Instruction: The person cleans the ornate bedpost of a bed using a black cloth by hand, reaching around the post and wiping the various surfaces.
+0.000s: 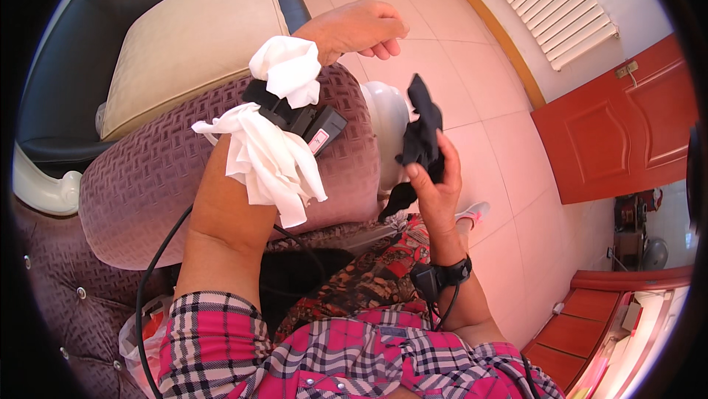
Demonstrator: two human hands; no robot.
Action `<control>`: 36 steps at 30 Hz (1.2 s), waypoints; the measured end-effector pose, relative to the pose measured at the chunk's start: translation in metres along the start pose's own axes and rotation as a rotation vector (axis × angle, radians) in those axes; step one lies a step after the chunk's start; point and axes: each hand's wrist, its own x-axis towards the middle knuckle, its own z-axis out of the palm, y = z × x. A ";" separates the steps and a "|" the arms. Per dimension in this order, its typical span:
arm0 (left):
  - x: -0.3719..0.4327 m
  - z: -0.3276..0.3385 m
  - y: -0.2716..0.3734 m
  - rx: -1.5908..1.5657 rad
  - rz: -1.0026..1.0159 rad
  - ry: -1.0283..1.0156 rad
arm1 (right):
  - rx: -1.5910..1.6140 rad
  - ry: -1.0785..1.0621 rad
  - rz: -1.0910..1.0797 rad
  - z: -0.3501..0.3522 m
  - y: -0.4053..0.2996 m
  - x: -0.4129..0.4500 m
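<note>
My left hand [359, 28] reaches past the end of a sofa arm, its fingers curled in with nothing visible in them. One bunched white cloth [290, 70] sits at my left wrist. Another white cloth [271, 161] drapes in folds over the forearm. Between the two cloths a black strapped device [326, 129] with a small label is worn on that arm. My right hand [440, 189] pinches a crumpled black cloth [423, 122] between thumb and fingers, above the floor beside the sofa arm. Folds hide the cloth's exact shape.
The purple patterned sofa arm [166, 194] lies under my left forearm. A beige cushion [193, 39] rests on a black chair [61, 78] behind it. A black cable [145, 299] runs along my left side, near a plastic bag [138, 338]. A red door [619, 117] stands at right.
</note>
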 end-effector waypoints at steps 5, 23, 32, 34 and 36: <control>-0.002 -0.001 0.002 -0.007 -0.004 0.002 | -0.319 -0.127 -0.245 0.019 -0.001 0.045; 0.001 -0.001 -0.003 0.010 -0.011 -0.033 | -0.689 -0.349 -0.156 0.057 0.008 0.136; 0.000 0.000 0.000 -0.075 -0.022 -0.063 | -0.648 -0.648 0.178 0.070 0.022 0.172; 0.000 0.000 0.000 -0.029 -0.021 -0.041 | -0.511 -0.689 0.297 0.074 0.040 0.182; 0.000 -0.001 -0.001 0.017 -0.021 -0.013 | -0.373 -0.732 0.412 0.076 0.045 0.185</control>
